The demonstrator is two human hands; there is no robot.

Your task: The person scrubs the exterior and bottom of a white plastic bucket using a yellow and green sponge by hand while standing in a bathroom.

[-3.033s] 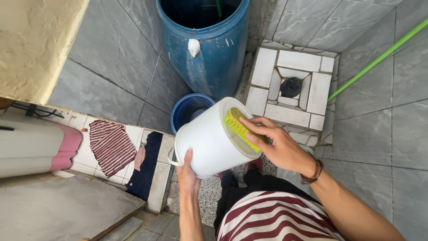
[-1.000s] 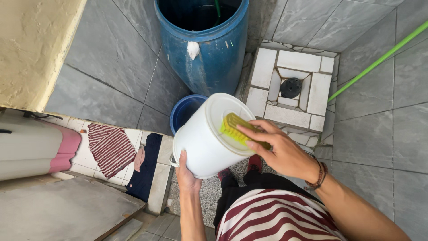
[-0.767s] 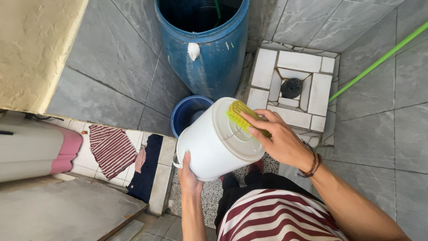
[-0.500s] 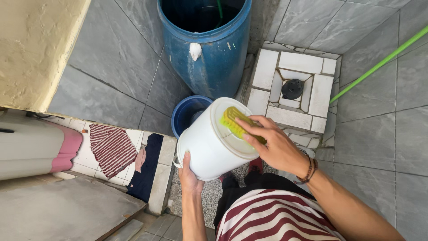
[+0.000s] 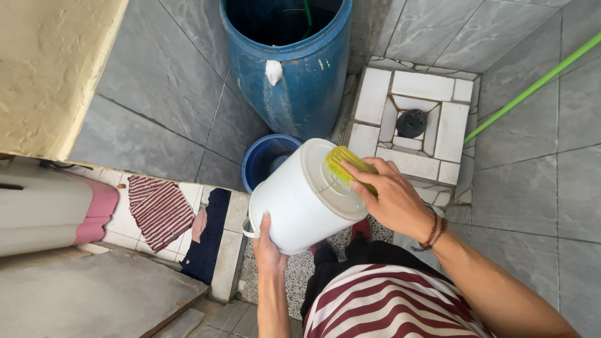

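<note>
A white plastic bucket (image 5: 294, 203) is held tilted on its side in front of me, its flat bottom facing up and to the right. My left hand (image 5: 268, 247) grips its lower wall from underneath, beside the wire handle. My right hand (image 5: 391, 199) is closed on a yellow-green scrub brush (image 5: 346, 164), whose bristles press against the upper right edge of the bucket's bottom. A beaded bracelet sits on my right wrist.
A tall blue barrel (image 5: 288, 53) of dark water stands ahead, with a small blue pail (image 5: 263, 158) behind the white bucket. A white-tiled floor drain (image 5: 411, 122) lies to the right, a green pole (image 5: 532, 84) leans beyond it. Striped and dark cloths (image 5: 159, 209) lie on the left ledge.
My right hand has slid the brush back and forth over the bucket's bottom, now at its upper right edge. The bucket has shifted slightly in my left hand.
</note>
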